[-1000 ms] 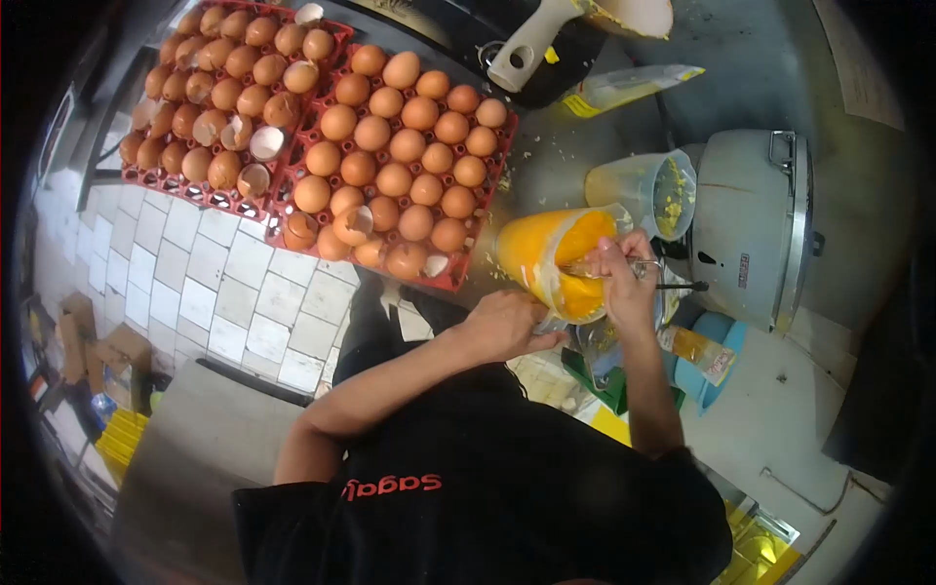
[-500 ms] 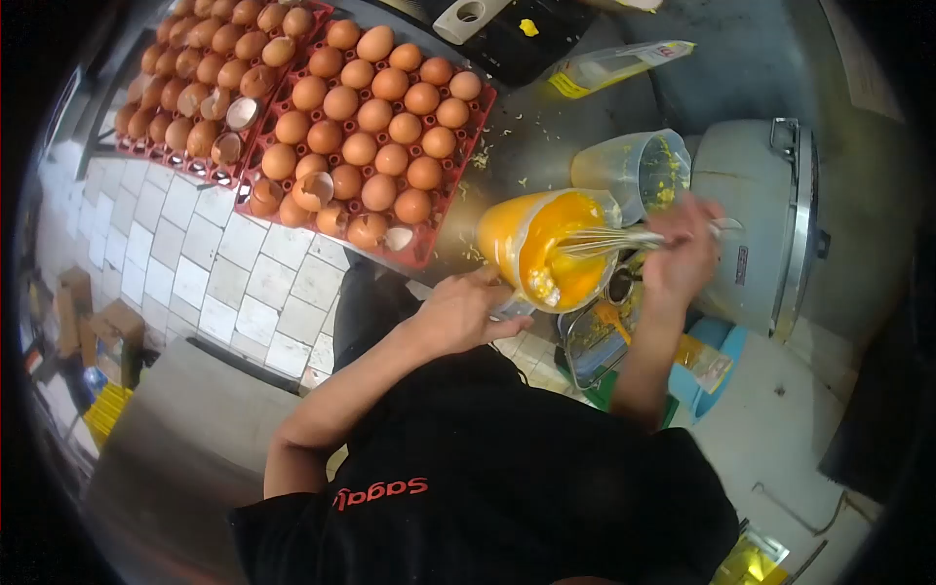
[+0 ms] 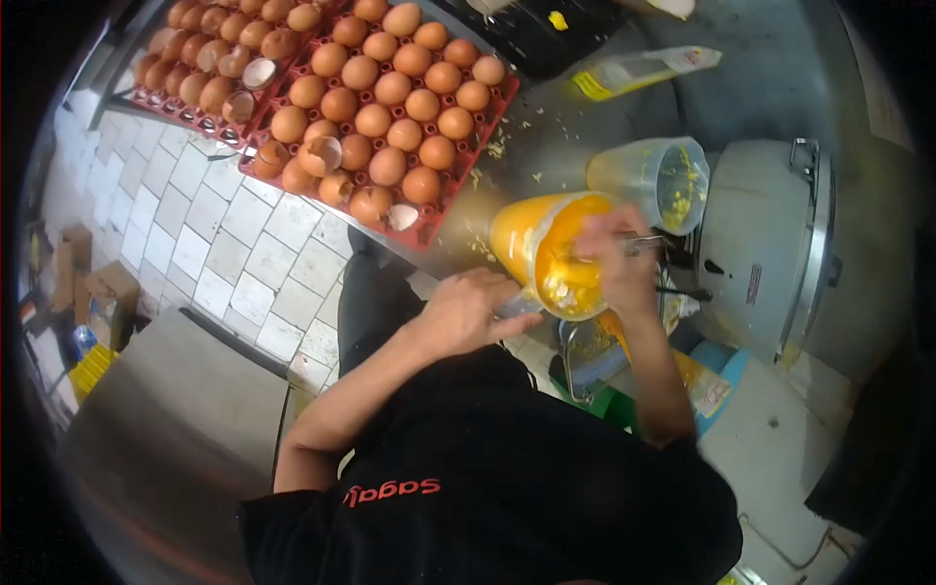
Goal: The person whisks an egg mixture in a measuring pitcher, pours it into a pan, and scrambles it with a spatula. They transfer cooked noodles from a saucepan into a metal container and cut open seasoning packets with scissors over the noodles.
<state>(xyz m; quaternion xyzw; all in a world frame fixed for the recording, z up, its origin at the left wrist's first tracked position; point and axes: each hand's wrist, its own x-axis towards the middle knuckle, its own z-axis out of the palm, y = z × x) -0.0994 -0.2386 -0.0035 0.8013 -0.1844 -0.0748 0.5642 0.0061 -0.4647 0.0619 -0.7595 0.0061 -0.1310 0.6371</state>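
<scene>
Left hand (image 3: 473, 310) is gripping the clear jug (image 3: 514, 234) at its handle, fingers curled, thumb sticking out along the near side. Right hand (image 3: 622, 261) is closing round the whisk (image 3: 643, 244) over the jug mouth; it's blurring, so exact finger placement can't be told. Jug is sitting at the counter's near edge, right of the nearer egg tray (image 3: 429, 234), holding orange-yellow egg liquid (image 3: 570, 288) with foam showing near the lower rim. Second jug (image 3: 619, 171) is standing just beyond it, yellow bits clinging inside. Grey lidded appliance (image 3: 756, 258) is standing to the right. Nearer tray is carrying mostly whole eggs, cracked shells along the near rows. Yellow-ended packet (image 3: 643, 73) is lying farther back.
</scene>
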